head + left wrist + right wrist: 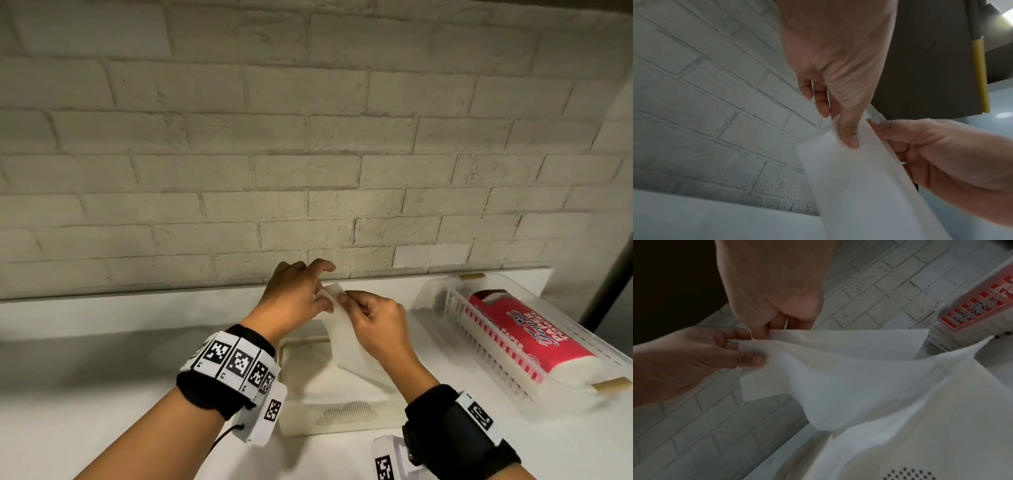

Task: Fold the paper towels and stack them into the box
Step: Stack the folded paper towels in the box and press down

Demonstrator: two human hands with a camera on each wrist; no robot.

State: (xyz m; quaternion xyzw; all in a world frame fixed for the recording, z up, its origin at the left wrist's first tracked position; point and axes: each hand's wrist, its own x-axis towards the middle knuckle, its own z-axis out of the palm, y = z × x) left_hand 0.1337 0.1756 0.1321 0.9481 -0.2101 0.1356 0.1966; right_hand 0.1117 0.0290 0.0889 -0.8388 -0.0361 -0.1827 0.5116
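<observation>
Both hands' fingers (320,301) pinching the paper towel (346,339), its lower end hidden behind the right hand (376,325).

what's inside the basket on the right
A red paper towel pack lies lengthwise in the white slatted basket, its torn end toward the wall. The pack covers the basket floor, so anything beneath it is hidden.

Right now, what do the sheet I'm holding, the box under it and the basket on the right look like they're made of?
Sheet: thin, soft matte white paper; it drapes and lets light through.
Box: seemingly cream plastic, smooth, with a patch of fine perforations.
Basket: translucent white plastic with slatted walls; its handles look wooden.
</observation>
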